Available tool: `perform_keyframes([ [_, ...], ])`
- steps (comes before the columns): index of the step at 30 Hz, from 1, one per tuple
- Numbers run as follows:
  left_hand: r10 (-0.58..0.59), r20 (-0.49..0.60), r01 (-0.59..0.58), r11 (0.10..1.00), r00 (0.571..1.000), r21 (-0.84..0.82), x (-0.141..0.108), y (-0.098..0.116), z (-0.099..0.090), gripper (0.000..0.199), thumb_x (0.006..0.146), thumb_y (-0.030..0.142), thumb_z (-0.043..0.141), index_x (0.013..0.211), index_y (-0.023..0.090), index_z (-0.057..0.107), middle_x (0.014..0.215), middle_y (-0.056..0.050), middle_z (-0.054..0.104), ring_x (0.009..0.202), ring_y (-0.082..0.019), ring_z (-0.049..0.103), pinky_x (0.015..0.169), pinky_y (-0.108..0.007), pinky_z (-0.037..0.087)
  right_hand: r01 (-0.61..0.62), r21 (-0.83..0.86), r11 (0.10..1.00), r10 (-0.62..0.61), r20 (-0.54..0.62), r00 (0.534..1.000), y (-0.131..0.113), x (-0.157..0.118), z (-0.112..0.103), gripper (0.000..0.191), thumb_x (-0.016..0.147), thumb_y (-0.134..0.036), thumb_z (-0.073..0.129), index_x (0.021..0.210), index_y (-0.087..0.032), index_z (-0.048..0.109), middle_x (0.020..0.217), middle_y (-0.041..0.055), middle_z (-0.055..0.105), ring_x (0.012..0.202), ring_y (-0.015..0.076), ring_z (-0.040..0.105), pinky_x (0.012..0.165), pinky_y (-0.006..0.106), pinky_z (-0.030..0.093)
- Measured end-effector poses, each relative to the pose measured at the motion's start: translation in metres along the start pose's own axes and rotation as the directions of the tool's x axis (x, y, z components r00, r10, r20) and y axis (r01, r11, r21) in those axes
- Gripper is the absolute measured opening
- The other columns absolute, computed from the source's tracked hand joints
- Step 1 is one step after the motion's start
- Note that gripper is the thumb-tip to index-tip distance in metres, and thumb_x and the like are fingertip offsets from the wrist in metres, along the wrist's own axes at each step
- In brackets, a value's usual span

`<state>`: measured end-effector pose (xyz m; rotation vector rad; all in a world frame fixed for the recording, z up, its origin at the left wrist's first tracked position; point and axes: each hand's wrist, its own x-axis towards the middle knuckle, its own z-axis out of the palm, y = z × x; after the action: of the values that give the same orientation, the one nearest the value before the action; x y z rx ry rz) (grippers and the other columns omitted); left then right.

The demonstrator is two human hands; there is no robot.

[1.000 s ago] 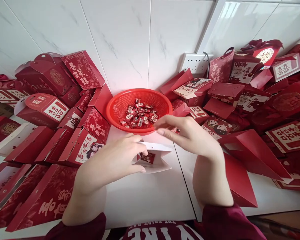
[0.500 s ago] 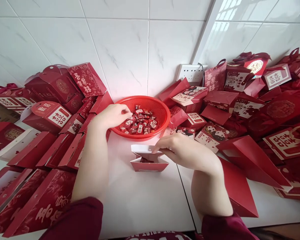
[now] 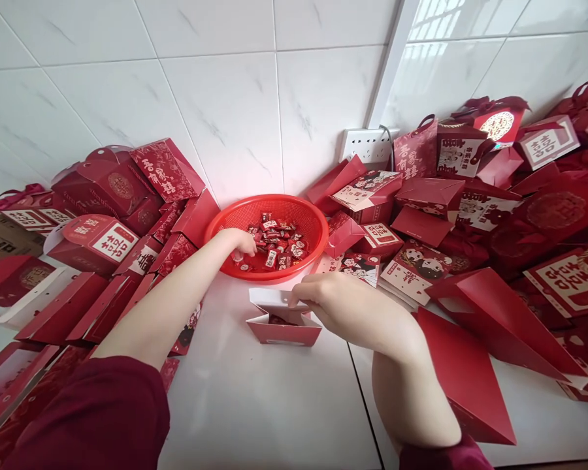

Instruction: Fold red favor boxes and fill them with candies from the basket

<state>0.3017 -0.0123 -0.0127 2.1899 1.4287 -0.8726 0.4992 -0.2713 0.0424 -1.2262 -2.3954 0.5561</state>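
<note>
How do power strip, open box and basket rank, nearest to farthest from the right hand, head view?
1. Open box: touching the right hand, on its left.
2. Basket: just behind the box.
3. Power strip: farthest back, right of the basket.

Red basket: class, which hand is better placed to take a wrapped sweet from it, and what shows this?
Probably the left hand: it reaches into the red basket, close to the wrapped sweets. The right hand is at the flap of the open box, outside the basket.
</note>
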Motion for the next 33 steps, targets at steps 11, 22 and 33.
perform_keyframes([
  [11, 0.028, 0.207, -0.053, 0.992, 0.978, 0.114, 0.014, -0.018, 0.013, 0.034, 0.09, 0.04, 0.059, 0.109, 0.012, 0.062, 0.103, -0.007, 0.065, 0.089, -0.017, 0.063, 0.083, -0.037, 0.053, -0.039, -0.049, 0.998, 0.04, 0.024, 0.999, 0.002, 0.001, 0.001, 0.027, 0.078, 0.002, 0.049, 0.086, -0.019, 0.062, 0.081, 0.0012, 0.066, 0.072, 0.0128, 0.054, 0.063, 0.023, 0.031],
  [22, 0.195, -0.115, -0.195, 0.981, 0.974, 0.006, 0.003, -0.014, 0.01, 0.029, 0.059, 0.041, 0.078, 0.063, 0.017, 0.063, 0.062, 0.002, 0.059, 0.065, -0.014, 0.054, 0.064, -0.026, 0.04, -0.064, -0.078, 0.995, 0.067, 0.033, 0.997, -0.002, 0.001, -0.001, 0.027, 0.08, 0.002, 0.048, 0.087, -0.018, 0.064, 0.08, 0.0024, 0.065, 0.07, 0.0122, 0.053, 0.061, 0.023, 0.03],
  [33, 0.025, -0.85, -0.649, 0.659, 0.525, -0.381, -0.125, -0.009, 0.047, 0.029, 0.081, 0.041, 0.061, 0.092, 0.015, 0.064, 0.091, -0.003, 0.067, 0.084, -0.018, 0.061, 0.077, -0.027, 0.047, -0.082, -0.074, 0.994, 0.077, -0.062, 0.995, 0.008, 0.008, 0.005, 0.028, 0.082, -0.002, 0.051, 0.096, -0.021, 0.066, 0.082, 0.0009, 0.067, 0.071, 0.0128, 0.054, 0.063, 0.023, 0.031],
])
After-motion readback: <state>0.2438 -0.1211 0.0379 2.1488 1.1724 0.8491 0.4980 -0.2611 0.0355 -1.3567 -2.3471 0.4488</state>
